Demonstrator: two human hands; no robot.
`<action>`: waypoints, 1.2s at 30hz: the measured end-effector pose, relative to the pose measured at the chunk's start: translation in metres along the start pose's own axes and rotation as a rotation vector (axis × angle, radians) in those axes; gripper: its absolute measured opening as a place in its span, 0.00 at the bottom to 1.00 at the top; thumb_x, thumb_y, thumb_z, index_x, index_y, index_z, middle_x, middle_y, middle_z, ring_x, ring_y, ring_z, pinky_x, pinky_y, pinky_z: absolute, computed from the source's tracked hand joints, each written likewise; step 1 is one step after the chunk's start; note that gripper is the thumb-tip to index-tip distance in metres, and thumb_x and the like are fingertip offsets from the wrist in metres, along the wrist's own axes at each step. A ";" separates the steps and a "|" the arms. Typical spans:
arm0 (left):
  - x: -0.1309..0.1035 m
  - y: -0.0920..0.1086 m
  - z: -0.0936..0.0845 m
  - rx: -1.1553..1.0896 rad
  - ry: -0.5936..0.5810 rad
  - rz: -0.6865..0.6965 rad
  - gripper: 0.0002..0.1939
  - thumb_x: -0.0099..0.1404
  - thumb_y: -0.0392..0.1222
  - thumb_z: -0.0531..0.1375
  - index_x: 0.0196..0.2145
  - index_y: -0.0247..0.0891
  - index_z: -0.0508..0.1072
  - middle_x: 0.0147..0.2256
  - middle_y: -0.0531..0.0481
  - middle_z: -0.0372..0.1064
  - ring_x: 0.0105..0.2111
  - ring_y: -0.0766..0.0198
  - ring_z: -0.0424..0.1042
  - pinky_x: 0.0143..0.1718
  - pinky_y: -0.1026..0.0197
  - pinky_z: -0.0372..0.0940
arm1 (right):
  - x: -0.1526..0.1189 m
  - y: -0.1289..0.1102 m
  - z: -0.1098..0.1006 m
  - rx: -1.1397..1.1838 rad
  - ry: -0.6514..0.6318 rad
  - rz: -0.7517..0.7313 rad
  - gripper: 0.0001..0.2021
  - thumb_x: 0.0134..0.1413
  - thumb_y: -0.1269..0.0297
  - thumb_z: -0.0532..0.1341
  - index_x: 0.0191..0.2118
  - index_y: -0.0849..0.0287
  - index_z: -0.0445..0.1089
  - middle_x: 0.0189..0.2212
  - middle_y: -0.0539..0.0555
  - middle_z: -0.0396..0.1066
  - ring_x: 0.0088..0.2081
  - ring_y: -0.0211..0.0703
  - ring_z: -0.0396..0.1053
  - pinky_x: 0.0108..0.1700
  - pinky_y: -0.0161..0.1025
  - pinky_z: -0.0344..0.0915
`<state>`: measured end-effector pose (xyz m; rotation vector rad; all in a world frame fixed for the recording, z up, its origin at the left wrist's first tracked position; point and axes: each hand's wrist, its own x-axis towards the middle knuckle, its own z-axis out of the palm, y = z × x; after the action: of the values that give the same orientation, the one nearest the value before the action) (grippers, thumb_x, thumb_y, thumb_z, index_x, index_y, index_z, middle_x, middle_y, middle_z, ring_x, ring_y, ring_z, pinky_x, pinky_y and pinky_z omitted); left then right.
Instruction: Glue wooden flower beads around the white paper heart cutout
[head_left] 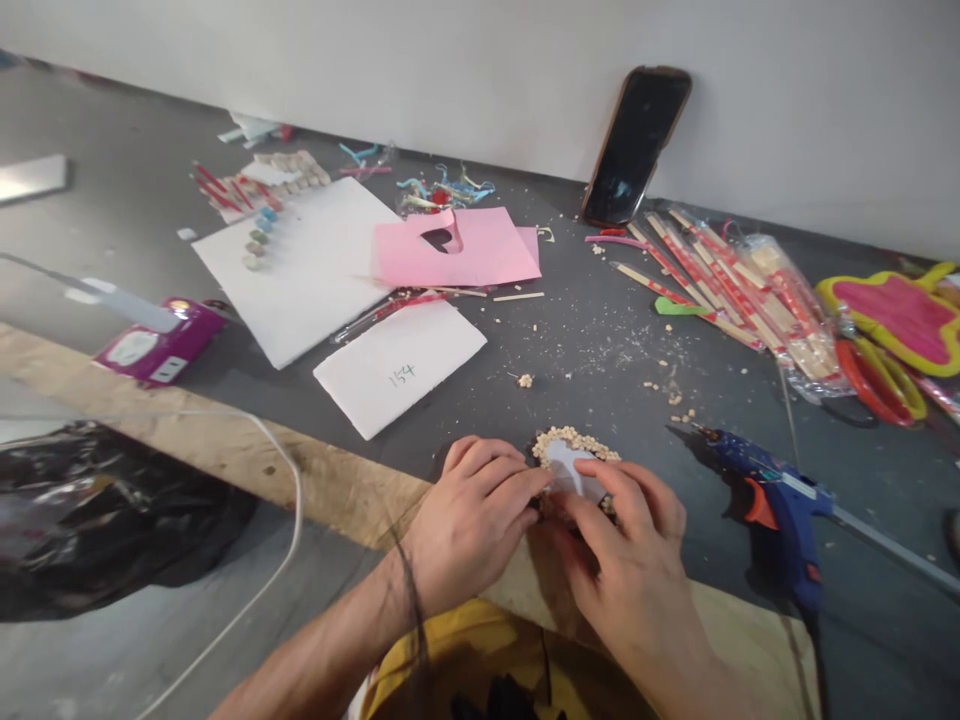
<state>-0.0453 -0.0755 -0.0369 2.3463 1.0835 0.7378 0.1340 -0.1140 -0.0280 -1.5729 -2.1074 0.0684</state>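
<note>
A small rounded piece [571,462] with a pale middle and a rim of tiny beige bits lies at the table's near edge. My left hand [476,510] is at its left side, fingers bent together and tips on the near-left rim. From the right, my right hand [630,530] holds the piece, with a finger over the pale middle and the thumb low at the near edge. Just beyond it sits a small beige cluster [525,381]. To the right lies a blue glue gun [787,500] with an orange trigger, its nozzle pointing left.
Behind are a folded white card [401,365], pink paper [457,248] and a white sheet [300,270]. A phone [637,145] leans on the wall. Wrapped sticks [720,275] and scissors [881,385] lie right. A purple power socket [160,342] and cable stand left.
</note>
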 end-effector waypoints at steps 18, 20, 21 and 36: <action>-0.001 -0.001 0.003 -0.007 0.070 -0.027 0.11 0.66 0.31 0.55 0.46 0.38 0.69 0.41 0.48 0.69 0.49 0.56 0.62 0.51 0.50 0.59 | -0.002 0.002 0.002 0.020 0.013 0.018 0.03 0.55 0.65 0.61 0.34 0.56 0.73 0.47 0.57 0.70 0.50 0.54 0.61 0.52 0.54 0.56; -0.001 -0.001 0.003 -0.005 0.081 -0.055 0.10 0.66 0.31 0.55 0.43 0.37 0.71 0.40 0.47 0.68 0.49 0.56 0.61 0.52 0.50 0.59 | -0.003 0.003 0.003 0.017 0.022 0.009 0.03 0.55 0.66 0.61 0.35 0.56 0.73 0.47 0.57 0.70 0.51 0.54 0.61 0.52 0.54 0.56; 0.000 -0.001 0.003 -0.001 0.089 -0.065 0.08 0.66 0.31 0.55 0.41 0.37 0.71 0.40 0.47 0.68 0.49 0.56 0.61 0.52 0.50 0.59 | -0.004 0.003 0.003 0.016 0.024 0.007 0.03 0.55 0.66 0.62 0.35 0.56 0.73 0.47 0.57 0.69 0.51 0.54 0.61 0.52 0.54 0.56; 0.005 0.002 -0.002 0.069 0.024 -0.093 0.05 0.67 0.35 0.55 0.40 0.39 0.70 0.40 0.50 0.69 0.48 0.56 0.61 0.51 0.51 0.57 | -0.004 0.004 0.002 0.031 0.011 -0.004 0.03 0.54 0.68 0.61 0.36 0.56 0.71 0.47 0.57 0.68 0.51 0.53 0.60 0.52 0.53 0.57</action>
<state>-0.0426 -0.0722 -0.0326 2.3312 1.2383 0.7067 0.1376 -0.1154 -0.0328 -1.5473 -2.0909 0.0907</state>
